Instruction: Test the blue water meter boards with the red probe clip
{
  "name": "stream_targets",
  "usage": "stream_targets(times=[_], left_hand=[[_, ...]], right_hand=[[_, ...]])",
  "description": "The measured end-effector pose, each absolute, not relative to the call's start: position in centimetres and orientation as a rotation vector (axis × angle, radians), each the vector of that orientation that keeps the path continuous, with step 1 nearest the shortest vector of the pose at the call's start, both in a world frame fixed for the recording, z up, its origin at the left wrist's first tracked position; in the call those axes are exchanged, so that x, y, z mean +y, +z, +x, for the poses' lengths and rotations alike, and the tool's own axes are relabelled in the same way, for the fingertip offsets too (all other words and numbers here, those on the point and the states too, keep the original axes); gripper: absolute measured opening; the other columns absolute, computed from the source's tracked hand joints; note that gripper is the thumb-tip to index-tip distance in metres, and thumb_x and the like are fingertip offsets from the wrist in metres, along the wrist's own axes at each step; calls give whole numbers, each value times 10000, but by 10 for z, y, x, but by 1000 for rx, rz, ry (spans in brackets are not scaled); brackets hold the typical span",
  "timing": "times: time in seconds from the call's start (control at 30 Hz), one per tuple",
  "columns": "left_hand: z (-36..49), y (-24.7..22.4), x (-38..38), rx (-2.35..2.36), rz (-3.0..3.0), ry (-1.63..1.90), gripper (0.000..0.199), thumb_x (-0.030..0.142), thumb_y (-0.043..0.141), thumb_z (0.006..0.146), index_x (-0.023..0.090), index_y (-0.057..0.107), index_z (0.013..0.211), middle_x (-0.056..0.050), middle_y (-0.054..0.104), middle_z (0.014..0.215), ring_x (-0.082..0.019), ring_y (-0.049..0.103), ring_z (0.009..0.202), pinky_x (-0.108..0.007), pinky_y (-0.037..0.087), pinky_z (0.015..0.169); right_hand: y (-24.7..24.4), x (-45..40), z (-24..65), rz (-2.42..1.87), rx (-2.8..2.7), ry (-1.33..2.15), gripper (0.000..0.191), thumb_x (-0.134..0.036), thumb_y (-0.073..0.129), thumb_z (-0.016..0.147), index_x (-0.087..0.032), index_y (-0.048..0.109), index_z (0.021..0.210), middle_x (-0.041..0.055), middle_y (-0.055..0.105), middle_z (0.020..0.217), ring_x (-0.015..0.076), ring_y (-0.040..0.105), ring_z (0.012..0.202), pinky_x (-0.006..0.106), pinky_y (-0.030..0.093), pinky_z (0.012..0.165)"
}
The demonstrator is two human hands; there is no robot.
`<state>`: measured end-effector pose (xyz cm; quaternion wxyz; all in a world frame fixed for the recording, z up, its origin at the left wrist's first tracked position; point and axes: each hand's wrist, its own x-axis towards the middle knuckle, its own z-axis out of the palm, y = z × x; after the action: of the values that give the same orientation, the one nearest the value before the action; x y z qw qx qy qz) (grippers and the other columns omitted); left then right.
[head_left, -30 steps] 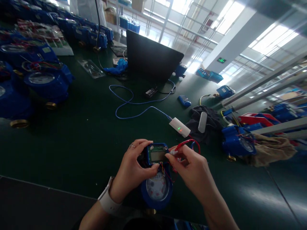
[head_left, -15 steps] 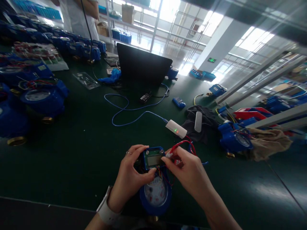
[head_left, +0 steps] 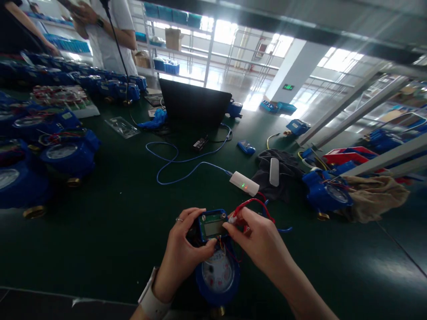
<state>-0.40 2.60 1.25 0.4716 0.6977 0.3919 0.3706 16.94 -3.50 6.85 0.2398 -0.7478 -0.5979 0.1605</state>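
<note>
A blue water meter [head_left: 218, 275] with a round clear dial stands near the table's front edge. Its display housing [head_left: 213, 227], with a green circuit board and a small grey screen, faces up behind the dial. My left hand [head_left: 185, 249] grips this housing, fingers at the far left edge and thumb at the near edge. Between thumb and fingers, my right hand [head_left: 262, 238] pinches a white plug [head_left: 232, 219] against the housing's right side. Whether the plug is seated in the board is hidden by the fingers. A red cable [head_left: 251, 201] loops from it toward a white adapter box [head_left: 244, 183] with green and red lights.
A blue cable [head_left: 190, 174] runs from the adapter toward the black laptop [head_left: 195, 102]. Several more water meters [head_left: 68, 153] stand at left, one [head_left: 327, 191] at right beside a brown cloth [head_left: 373, 195]. A dark cloth [head_left: 283, 169] carries a grey oblong device [head_left: 274, 172]. Two people stand beyond the table.
The camera view has tilted up slightly, so the scene sits lower and more of the people shows. Both hands keep their hold on the housing and plug, with little visible movement.
</note>
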Motion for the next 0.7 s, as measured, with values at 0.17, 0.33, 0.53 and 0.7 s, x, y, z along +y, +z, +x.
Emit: stream_targets(times=[0.17, 0.33, 0.53, 0.7], left_hand=[[-5, 12, 28, 966, 1730, 932, 457, 205, 701, 655, 175, 653, 1108, -110, 649, 1132, -284, 651, 1069, -437, 536, 930], [-6, 15, 30, 977, 1751, 916, 432, 215, 702, 657, 175, 665, 1085, -109, 655, 1117, -287, 653, 1051, -445, 544, 915], [-15, 14, 31, 961, 1643, 815, 510, 324, 715, 736, 195, 617, 1219, -148, 558, 1346, -329, 550, 1256, -526, 433, 1063], [-33, -5, 5, 1090, 1333, 896, 780, 646, 452, 892, 253, 215, 1522, -156, 242, 1602, -337, 235, 1485, -549, 271, 1169]], right_hand=[[70, -31, 168, -2057, -1628, 446, 154, -191, 683, 816, -202, 561, 723, 32, 714, 740, 199, 683, 638, 285, 516, 531], [78, -34, 181, -1832, -1421, 737, 135, -303, 654, 854, -180, 620, 812, 45, 732, 748, 201, 716, 669, 283, 551, 557], [88, -52, 224, -1656, -1060, 656, 384, -523, 635, 858, -154, 647, 964, 120, 743, 947, 234, 737, 805, 298, 615, 577], [48, -103, 305, -1819, -934, 547, 461, -627, 646, 804, -234, 669, 1044, 149, 752, 940, 299, 756, 823, 341, 627, 593]])
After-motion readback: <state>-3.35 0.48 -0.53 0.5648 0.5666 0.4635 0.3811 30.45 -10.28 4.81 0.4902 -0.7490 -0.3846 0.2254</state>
